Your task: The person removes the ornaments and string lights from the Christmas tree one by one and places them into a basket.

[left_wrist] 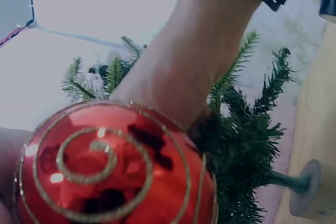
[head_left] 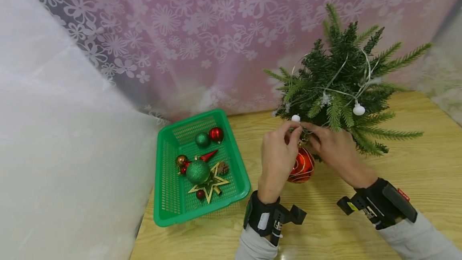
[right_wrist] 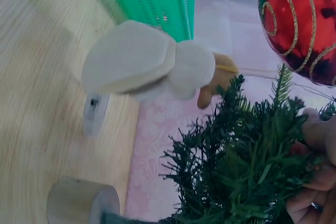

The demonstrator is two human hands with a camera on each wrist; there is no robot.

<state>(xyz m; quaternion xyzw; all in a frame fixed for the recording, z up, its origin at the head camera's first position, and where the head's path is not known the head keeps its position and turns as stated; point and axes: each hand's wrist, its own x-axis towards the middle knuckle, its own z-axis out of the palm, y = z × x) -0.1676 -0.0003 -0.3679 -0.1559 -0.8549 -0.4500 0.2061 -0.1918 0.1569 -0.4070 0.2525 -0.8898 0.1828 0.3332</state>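
A large red bauble (head_left: 302, 167) with gold glitter swirls hangs below both hands, at the front of a small artificial Christmas tree (head_left: 317, 67). My left hand (head_left: 277, 153) is left of the bauble, thumb and index finger pinching at its hanging loop beside a white bulb (head_left: 296, 118); the thin loop is hard to make out. From the right, my right hand (head_left: 335, 147) reaches in and grips a front branch. Its fingers (right_wrist: 310, 198) curl at the green needles in the right wrist view. In the left wrist view the bauble (left_wrist: 115, 166) covers much of the left hand.
Left on the wooden table stands a green basket (head_left: 236, 151) with a green bauble (head_left: 198, 172), gold star (head_left: 213, 181), pinecone (head_left: 223, 168) and several smaller ornaments. Wired lights (head_left: 358, 109) drape the tree. A white and brown plush ornament (right_wrist: 147, 66) is near the tree's round base (right_wrist: 79, 203).
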